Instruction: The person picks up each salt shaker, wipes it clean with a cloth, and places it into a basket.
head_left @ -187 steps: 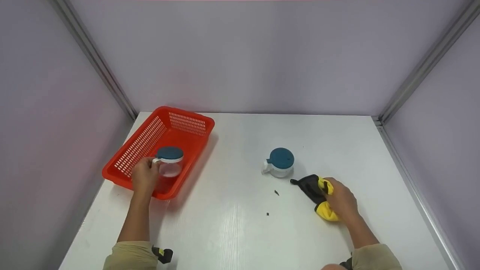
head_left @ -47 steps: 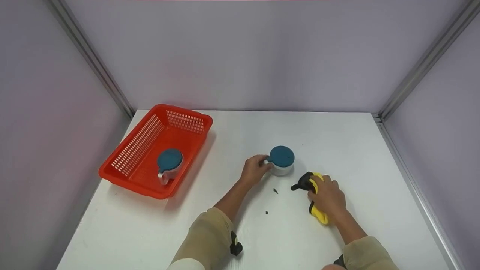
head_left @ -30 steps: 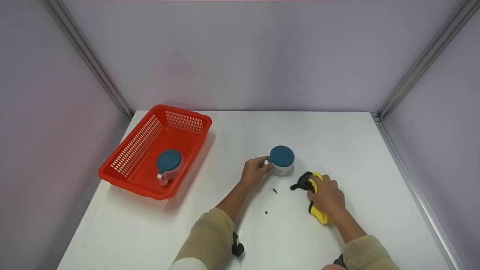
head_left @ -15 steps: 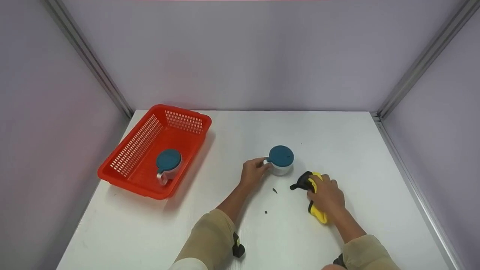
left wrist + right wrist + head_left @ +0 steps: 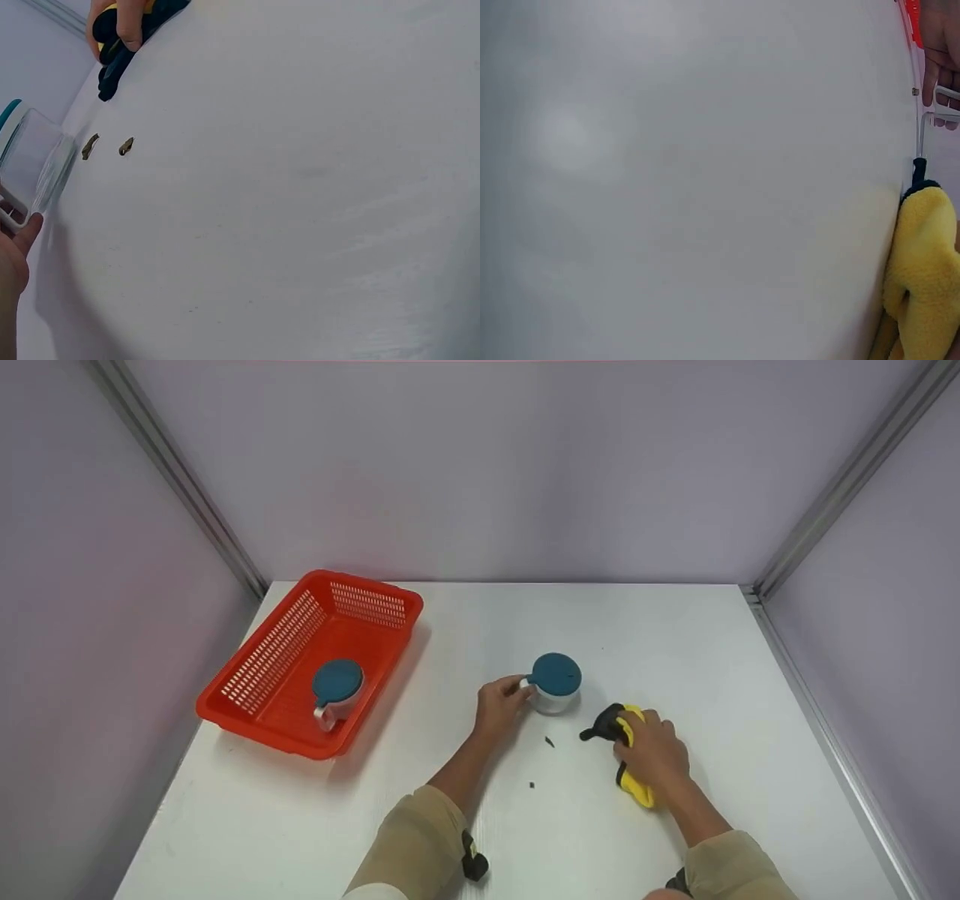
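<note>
The left hand [image 5: 499, 709] pinches the handle [image 5: 525, 683] of one blue-lidded jar [image 5: 556, 681] just to its right. The right hand [image 5: 656, 751] grips one yellow-and-black cloth [image 5: 636, 790]. Two dark scraps [image 5: 550, 742] lie between the hands. Left of the left hand, one red basket [image 5: 364, 636] holds a second blue-lidded jar [image 5: 337, 682]. Below both hands spreads a white table [image 5: 660, 637]; pale walls [image 5: 480, 472] stand beyond.

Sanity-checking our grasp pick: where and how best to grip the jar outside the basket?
Likely by the handle, from the person's left, where the left hand holds it: the jar is upright and the handle juts out that way. The wide, flat lid looks a worse hold. The right hand, gripping a cloth, is on the other side.
</note>
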The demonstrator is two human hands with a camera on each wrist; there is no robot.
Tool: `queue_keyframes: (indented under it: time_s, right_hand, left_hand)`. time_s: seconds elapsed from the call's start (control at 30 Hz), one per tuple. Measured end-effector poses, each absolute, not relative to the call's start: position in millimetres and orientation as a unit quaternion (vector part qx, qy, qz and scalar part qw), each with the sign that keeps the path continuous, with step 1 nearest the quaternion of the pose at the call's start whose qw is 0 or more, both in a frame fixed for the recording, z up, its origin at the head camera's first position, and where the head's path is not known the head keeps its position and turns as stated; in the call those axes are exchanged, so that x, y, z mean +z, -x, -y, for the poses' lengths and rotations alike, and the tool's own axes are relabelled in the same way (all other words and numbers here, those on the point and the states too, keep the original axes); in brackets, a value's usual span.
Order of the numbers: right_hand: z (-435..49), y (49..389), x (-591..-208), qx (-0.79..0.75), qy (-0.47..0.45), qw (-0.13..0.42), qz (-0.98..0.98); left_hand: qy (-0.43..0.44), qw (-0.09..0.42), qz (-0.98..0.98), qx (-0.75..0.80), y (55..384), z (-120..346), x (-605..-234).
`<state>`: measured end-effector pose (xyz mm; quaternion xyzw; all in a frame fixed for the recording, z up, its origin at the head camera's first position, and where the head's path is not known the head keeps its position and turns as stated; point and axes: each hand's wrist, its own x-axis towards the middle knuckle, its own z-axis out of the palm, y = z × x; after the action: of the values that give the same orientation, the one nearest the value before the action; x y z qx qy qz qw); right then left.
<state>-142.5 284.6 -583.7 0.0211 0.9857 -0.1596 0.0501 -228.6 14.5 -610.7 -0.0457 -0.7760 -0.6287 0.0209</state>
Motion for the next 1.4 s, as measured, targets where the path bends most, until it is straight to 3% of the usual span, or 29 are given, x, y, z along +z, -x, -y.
queue_keyframes:
  time_s: [0.33, 0.63, 1.17, 1.4]
  right_hand:
    - [-283, 142, -582, -0.169, -0.026, 0.053, -0.984]
    - [-285, 140, -583, -0.164, -0.019, 0.043, -0.985]
    - [-276, 142, -585, -0.23, 0.006, -0.068, -0.971]
    - [-252, 145, -583, -0.315, -0.02, -0.075, -0.946]
  left_hand:
    - [0.034, 0.015, 0.745, -0.666, 220, -7, -596]
    - [0.046, 0.058, 0.735, -0.673, 209, 6, -579]
    - [0.047, 0.081, 0.728, -0.679, 196, 21, -563]
    - [0.026, 0.067, 0.727, -0.683, 185, 21, -557]
